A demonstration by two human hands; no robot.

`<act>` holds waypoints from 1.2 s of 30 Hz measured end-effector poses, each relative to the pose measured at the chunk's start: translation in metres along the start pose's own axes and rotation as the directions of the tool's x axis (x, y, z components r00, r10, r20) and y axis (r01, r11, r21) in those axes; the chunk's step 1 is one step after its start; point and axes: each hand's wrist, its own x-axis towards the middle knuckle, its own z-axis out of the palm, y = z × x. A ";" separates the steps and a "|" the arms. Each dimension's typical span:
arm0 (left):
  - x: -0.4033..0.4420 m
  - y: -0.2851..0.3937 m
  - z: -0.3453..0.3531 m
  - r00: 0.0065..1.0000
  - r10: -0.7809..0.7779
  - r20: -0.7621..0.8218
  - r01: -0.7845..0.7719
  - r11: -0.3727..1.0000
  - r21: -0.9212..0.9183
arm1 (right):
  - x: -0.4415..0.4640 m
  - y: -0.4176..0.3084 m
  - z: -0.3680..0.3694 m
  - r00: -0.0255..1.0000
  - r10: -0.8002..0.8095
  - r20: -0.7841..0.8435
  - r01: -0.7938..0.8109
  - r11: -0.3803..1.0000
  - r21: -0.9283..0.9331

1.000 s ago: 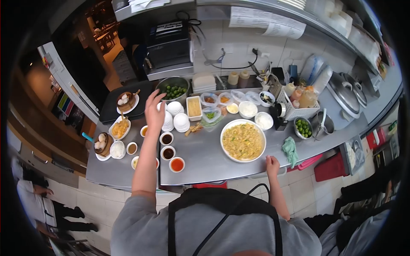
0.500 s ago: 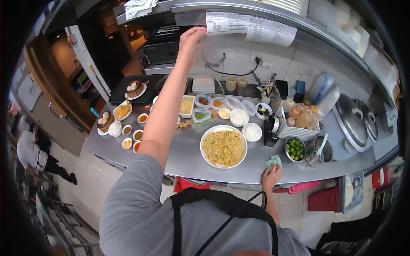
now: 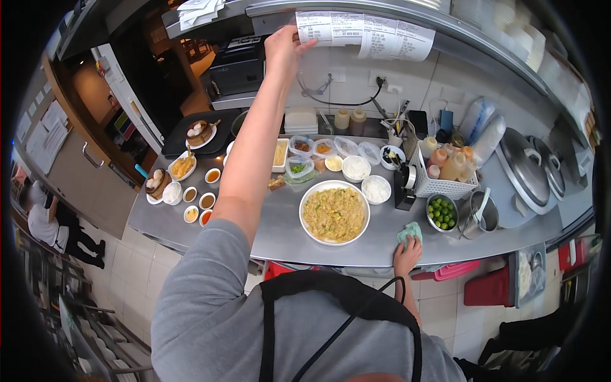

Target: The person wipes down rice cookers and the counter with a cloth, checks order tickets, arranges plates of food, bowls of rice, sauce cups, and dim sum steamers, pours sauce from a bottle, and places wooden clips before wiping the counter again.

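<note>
The person's left hand [image 3: 284,49] is raised at the shelf [image 3: 267,10], at the left end of a row of printed slips [image 3: 363,32] hanging from its edge. The fingers are bent and close together, and their tips meet the lower left corner of the nearest slip; I cannot tell whether they pinch the paper or only touch it. The rest of the slips spread out to the right of the grip.

The right hand [image 3: 407,256] is low at the front edge of the steel counter [image 3: 280,237], palm down, its fingers lying partly bent over the near part of a crumpled green cloth [image 3: 410,233]. The cloth lies on the counter, mostly beyond the fingertips; how firmly the hand grips it, I cannot tell.

Left of the cloth and apart from it is a wide white bowl [image 3: 334,243] of fried rice [image 3: 334,211]. Two smaller bowls of white food [image 3: 366,178] sit just behind it. Right of the cloth, a metal bowl [image 3: 431,223] holds green limes [image 3: 442,210], with a metal pot [image 3: 487,219] beside it. Behind them, a white basket [image 3: 445,188] holds sauce bottles [image 3: 453,167]. The left forearm passes over the counter, between the wide bowl and the small sauce cups [image 3: 207,201], and hides part of what lies beneath. Far to the left, another person [image 3: 44,221] stands on the tiled floor [image 3: 137,261].
</note>
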 end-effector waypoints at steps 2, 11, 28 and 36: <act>-0.004 0.001 -0.006 1.000 -0.010 0.002 0.010 1.000 -0.010 | 0.000 0.001 0.002 1.000 0.002 -0.005 -0.002 1.000 -0.007; -0.002 -0.003 -0.018 0.998 -0.013 0.068 0.011 1.000 0.029 | -0.001 -0.002 0.002 1.000 0.007 -0.013 -0.007 1.000 -0.026; 0.011 -0.007 -0.019 0.996 0.001 0.094 -0.010 0.995 0.095 | -0.002 0.001 0.004 1.000 0.018 -0.011 -0.018 1.000 -0.003; -0.006 -0.007 -0.025 0.993 -0.070 0.100 0.072 0.997 -0.020 | -0.001 0.000 0.004 1.000 0.013 -0.017 -0.013 1.000 -0.004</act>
